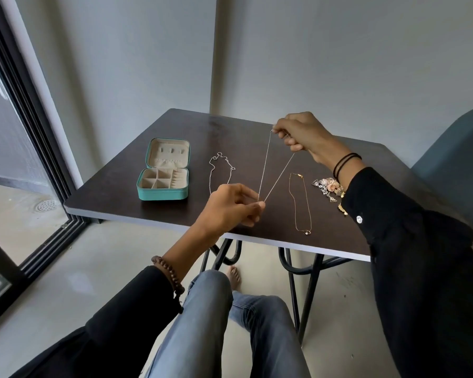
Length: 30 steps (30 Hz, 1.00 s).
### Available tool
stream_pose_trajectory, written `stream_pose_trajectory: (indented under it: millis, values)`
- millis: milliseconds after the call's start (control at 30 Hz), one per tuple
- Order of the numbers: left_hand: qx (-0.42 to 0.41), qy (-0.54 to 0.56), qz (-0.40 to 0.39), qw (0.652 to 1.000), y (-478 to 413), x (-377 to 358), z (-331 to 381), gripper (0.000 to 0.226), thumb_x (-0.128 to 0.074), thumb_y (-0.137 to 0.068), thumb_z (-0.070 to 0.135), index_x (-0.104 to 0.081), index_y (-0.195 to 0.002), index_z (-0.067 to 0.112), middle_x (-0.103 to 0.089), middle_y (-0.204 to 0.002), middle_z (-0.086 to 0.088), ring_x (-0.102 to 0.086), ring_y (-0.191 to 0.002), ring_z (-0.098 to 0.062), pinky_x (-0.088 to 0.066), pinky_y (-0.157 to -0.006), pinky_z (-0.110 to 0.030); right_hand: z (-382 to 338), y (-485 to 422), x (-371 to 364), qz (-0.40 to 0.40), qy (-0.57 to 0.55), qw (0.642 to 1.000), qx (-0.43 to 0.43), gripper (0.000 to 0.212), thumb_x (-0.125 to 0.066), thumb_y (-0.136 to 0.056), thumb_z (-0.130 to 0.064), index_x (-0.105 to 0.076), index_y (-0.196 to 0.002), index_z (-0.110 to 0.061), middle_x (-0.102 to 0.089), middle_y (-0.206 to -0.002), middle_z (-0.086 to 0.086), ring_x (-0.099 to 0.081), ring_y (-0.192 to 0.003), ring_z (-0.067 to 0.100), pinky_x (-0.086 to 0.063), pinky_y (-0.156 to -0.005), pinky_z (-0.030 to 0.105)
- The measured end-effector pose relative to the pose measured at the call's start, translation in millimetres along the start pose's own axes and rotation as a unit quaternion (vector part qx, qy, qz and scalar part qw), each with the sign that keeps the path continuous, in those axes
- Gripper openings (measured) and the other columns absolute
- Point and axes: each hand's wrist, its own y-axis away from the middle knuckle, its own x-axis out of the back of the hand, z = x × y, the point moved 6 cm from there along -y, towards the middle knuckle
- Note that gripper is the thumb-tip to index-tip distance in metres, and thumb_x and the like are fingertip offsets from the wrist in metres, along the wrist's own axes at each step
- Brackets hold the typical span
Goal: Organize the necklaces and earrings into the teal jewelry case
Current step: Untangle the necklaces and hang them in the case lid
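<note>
The left hand point(231, 205) is nearest, over the table's front edge; it pinches the low end of a thin chain point(264, 165); the right hand point(301, 133), higher and farther back, pinches the top, so the chain is pulled into a V; a gold necklace point(307, 232), a silver necklace point(215, 158) and a heap of earrings point(328, 186) lie on the dark table point(120, 186); the teal case point(163, 190) sits open at the left, showing little beige boxes; behind are a grey wall point(339, 64) and a glass door point(11, 132).

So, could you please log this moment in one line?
left hand pinches chain | right hand pinches chain | teal case open | silver necklace, gold necklace, earring pile on table
</note>
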Motion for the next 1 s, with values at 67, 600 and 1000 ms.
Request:
stream_pose_trajectory:
  millis: [67,600,1000]
  values:
    - [-0.041,-0.07,0.006,0.997,1,0,5,0.025,-0.074,-0.091,0.016,-0.061,-0.11,0.007,-0.075,-0.081,-0.013,-0.072,-0.068,-0.027,-0.061,-0.062,-0.029,9,-5,-3,-0.004,0.032,0.999,0.001,0.011,-0.061,-0.092,-0.014,-0.068,-0.087,-0.008,-0.06,-0.075,0.001,-0.042,-0.052,0.008,-0.03,-0.041,0.017]
    - [-0.02,-0.315,-0.034,0.948,-24,0,-6,0.013,-0.065,-0.098,0.024,-0.078,-0.1,0.022,-0.077,-0.083,0.009,-0.062,-0.072,0.006,-0.058,-0.072,-0.029,69,-40,-39,-0.045,0.17,0.982,0.064,0.013,-0.077,-0.086,-0.014,-0.076,-0.082,-0.027,-0.076,-0.086,-0.006,-0.068,-0.079,0.004,-0.054,-0.074,0.021]
    - [-0.045,-0.349,-0.047,0.935,-31,-2,-5,0.009,-0.081,-0.083,0.036,-0.081,-0.092,0.037,-0.074,-0.086,0.015,-0.065,-0.081,-0.006,-0.058,-0.083,-0.039,89,-39,-42,-0.06,0.124,0.989,0.048,0.006,-0.08,-0.087,-0.013,-0.079,-0.093,-0.012,-0.075,-0.082,0.004,-0.06,-0.062,0.004,-0.044,-0.052,0.009]
